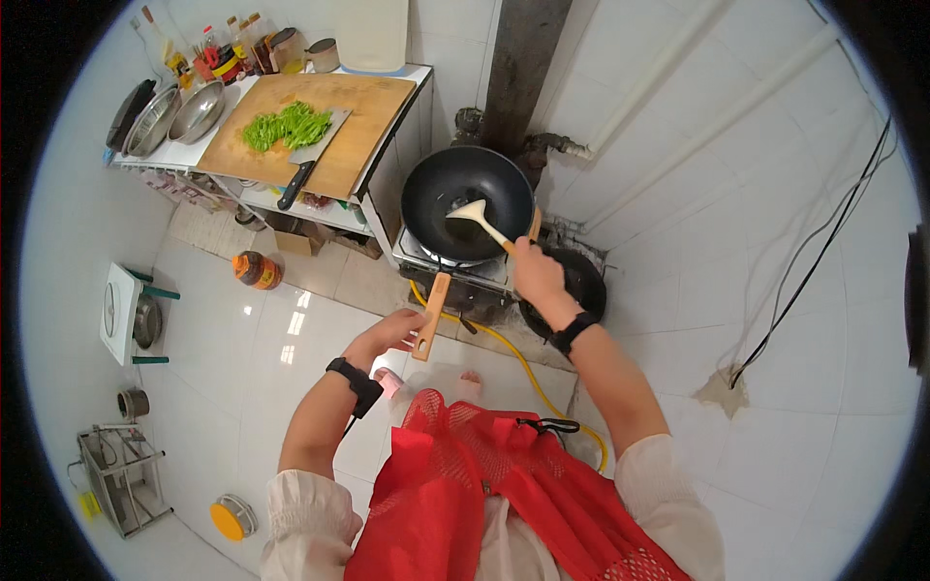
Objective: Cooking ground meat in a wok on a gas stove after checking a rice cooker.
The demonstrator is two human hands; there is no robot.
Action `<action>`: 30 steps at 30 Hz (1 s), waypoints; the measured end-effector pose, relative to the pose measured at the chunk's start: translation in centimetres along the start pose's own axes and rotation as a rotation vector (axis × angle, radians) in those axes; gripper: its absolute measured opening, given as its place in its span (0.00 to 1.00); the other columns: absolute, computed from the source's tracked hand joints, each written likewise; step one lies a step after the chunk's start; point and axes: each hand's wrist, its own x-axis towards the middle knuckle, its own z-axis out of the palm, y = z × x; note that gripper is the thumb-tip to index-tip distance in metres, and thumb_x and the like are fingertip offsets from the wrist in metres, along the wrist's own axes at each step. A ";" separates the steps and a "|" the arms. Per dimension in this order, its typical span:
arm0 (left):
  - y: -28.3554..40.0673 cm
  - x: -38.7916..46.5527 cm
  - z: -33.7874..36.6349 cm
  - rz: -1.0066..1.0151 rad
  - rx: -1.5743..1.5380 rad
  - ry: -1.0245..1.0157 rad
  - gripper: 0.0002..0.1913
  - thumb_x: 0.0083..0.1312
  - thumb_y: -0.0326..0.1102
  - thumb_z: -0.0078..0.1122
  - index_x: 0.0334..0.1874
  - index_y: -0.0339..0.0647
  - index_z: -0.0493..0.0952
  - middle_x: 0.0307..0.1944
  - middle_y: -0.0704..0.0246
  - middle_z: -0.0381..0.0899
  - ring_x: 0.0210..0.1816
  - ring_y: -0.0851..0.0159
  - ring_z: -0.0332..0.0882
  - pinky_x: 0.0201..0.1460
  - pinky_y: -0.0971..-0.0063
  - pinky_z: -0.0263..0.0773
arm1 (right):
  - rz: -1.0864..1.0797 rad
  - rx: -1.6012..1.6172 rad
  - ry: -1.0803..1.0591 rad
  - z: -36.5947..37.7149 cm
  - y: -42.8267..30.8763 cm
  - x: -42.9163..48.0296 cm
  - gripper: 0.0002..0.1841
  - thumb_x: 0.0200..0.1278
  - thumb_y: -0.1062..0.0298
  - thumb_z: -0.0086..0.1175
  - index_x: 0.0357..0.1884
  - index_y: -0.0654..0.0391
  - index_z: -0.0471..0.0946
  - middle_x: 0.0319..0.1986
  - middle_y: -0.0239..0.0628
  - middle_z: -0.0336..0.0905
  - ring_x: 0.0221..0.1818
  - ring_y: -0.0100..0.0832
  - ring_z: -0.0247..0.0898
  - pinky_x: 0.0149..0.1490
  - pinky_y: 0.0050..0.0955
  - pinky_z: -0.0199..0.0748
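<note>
My right hand [538, 277] is closed around the handle of a cream-coloured spatula [474, 212], whose blade is inside a black wok [429, 192]. The wok sits on a gas stove [415, 249] and has a little liquid at its bottom. Its wooden handle [434, 312] points toward me. My left hand [393, 330] is at the left side of that handle, with the fingers at its edge; whether they grip it is unclear. Up and to the left, chopped green vegetable [287, 126] lies on a wooden cutting board [363, 131] beside a cleaver [320, 144] with a black handle.
Metal bowls [197, 112] and several bottles [240, 45] stand on the counter. A second black pan [592, 283] is low at the stove's right. On the floor are an orange-capped jar [257, 271] and a yellow hose [517, 354]. A dark pipe [524, 65] rises behind the wok.
</note>
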 end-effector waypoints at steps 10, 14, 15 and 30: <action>-2.5 1.0 2.0 0.033 -0.309 -0.114 0.18 0.71 0.44 0.41 0.52 0.34 0.62 0.39 0.59 0.76 0.37 0.60 0.80 0.40 0.66 0.79 | -0.055 -0.117 -0.009 -5.0 4.4 -5.0 0.04 0.63 0.67 0.42 0.38 0.54 0.65 0.25 0.41 0.70 0.22 0.45 0.71 0.25 0.44 0.67; -2.4 1.3 2.4 0.027 -0.346 -0.101 0.15 0.71 0.43 0.42 0.48 0.36 0.62 0.33 0.62 0.74 0.30 0.63 0.77 0.35 0.69 0.78 | -0.098 -0.148 -0.035 -4.3 4.8 -5.2 0.05 0.63 0.67 0.42 0.39 0.53 0.66 0.26 0.41 0.70 0.21 0.45 0.70 0.24 0.43 0.67; -2.4 1.3 2.4 0.022 -0.325 -0.102 0.15 0.71 0.42 0.42 0.47 0.36 0.62 0.32 0.63 0.73 0.28 0.65 0.75 0.33 0.69 0.77 | -0.112 -0.139 -0.037 -4.1 4.6 -5.2 0.05 0.63 0.68 0.42 0.40 0.53 0.66 0.26 0.41 0.70 0.21 0.45 0.70 0.24 0.42 0.67; -2.1 1.1 2.5 0.027 -0.207 -0.054 0.17 0.71 0.45 0.40 0.46 0.36 0.62 0.30 0.62 0.72 0.22 0.63 0.76 0.28 0.68 0.78 | -0.079 -0.077 0.165 -1.8 1.4 -1.0 0.13 0.58 0.71 0.46 0.46 0.51 0.70 0.25 0.45 0.72 0.22 0.45 0.75 0.24 0.40 0.73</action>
